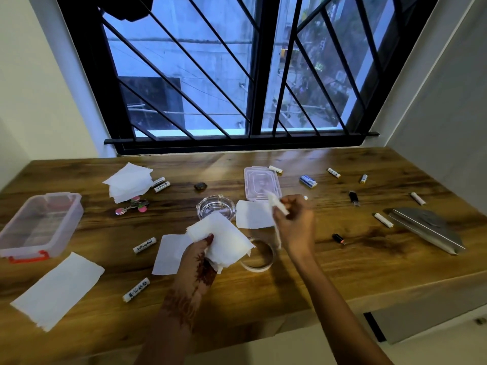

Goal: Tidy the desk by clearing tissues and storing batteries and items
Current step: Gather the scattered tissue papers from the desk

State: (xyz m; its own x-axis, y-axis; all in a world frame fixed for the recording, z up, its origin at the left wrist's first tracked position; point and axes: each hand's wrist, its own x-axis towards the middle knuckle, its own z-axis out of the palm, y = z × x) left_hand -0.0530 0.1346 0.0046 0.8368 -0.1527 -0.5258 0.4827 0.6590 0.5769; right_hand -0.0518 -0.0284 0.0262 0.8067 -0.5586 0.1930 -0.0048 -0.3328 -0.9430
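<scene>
Tissues point(224, 241) bunched in the left hand point(196, 259) hide most of its fingers, plus the near rim of the glass ashtray point(214, 206). The tape ring point(257, 268) is half hidden behind them and the right forearm. The right hand point(293, 222) and its tissue scrap point(276, 204) block the lid's point(259, 180) near corner. There's a small dark lump point(200, 186), no idea what it is. The far battery point(334, 172) label is too tiny to read.

— What colours on the desk point(263, 291)?
— Brown wood grain with darker streaks; the tissues point(224, 238) plain white; the box point(39, 225) at the left edge clear, with orange-red latches.
— And the left hand point(197, 259)?
— A dark reddish-brown henna pattern over its back and wrist; the batteries point(144, 245) white with black print; the lid point(261, 183) near the far edge pale pink, possibly only tinted by the light; the small packet point(307, 180) blue and white.
</scene>
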